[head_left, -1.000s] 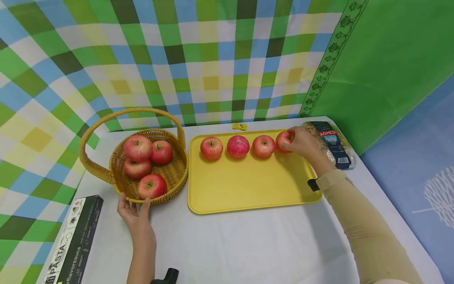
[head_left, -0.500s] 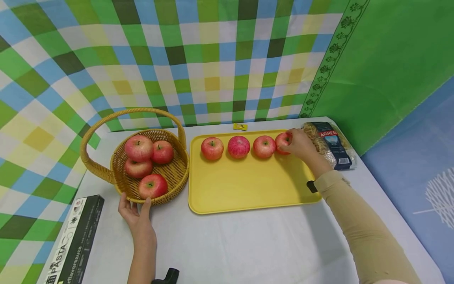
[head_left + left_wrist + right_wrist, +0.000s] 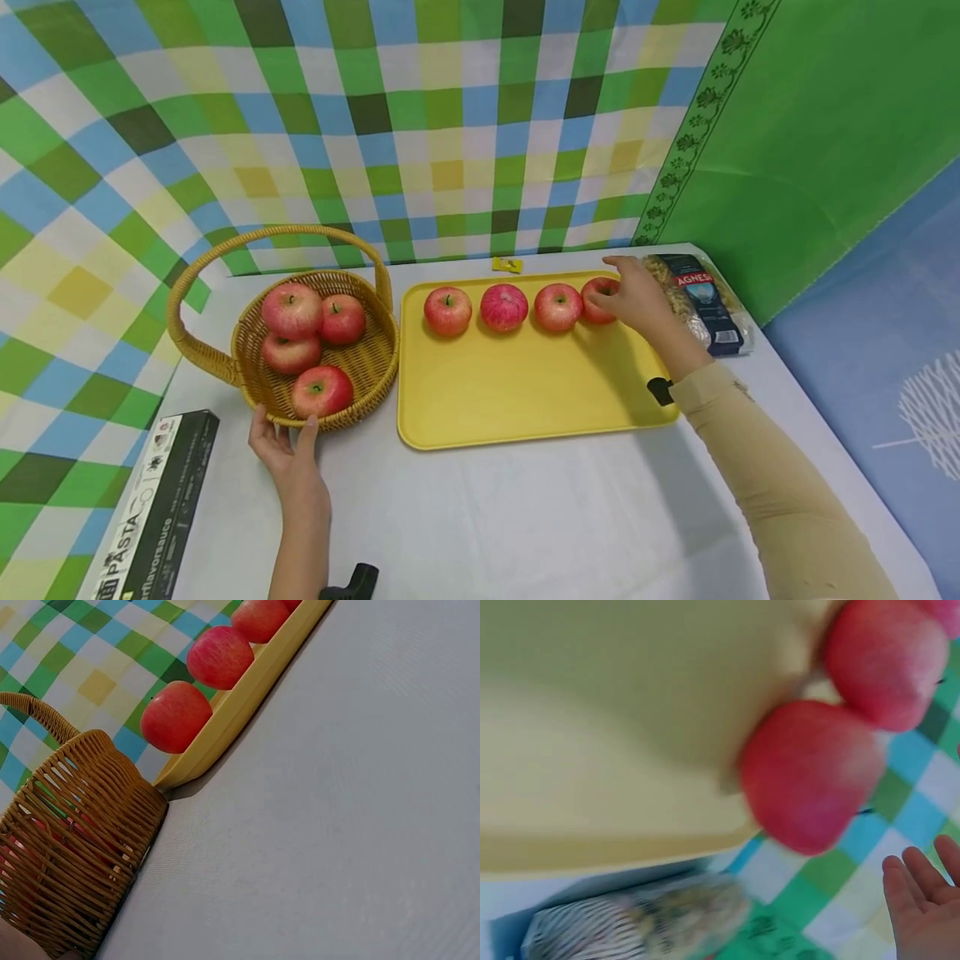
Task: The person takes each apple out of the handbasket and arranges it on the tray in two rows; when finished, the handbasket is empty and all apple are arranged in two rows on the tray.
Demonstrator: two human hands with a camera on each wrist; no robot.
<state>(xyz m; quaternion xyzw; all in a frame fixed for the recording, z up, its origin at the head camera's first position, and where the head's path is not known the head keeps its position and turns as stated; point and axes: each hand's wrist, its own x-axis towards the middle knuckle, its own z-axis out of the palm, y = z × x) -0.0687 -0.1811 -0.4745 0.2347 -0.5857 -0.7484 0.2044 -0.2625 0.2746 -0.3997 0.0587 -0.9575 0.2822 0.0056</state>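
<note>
Covering the table [image 3: 525, 517] is a white cloth, with checked green fabric behind. On the yellow tray [image 3: 525, 400], the rightmost apple [image 3: 596, 298] sits just off the right hand's [image 3: 641, 302] loosened, empty fingers, at their 9 o'clock. The left hand [image 3: 288, 450] holds the basket [image 3: 367, 367] rim at 6 o'clock.

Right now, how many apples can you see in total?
8. Four lie in the wicker basket; four sit in a row along the yellow tray's far edge, the rightmost beside the right hand. More could be hidden under the basket's pile.
</note>
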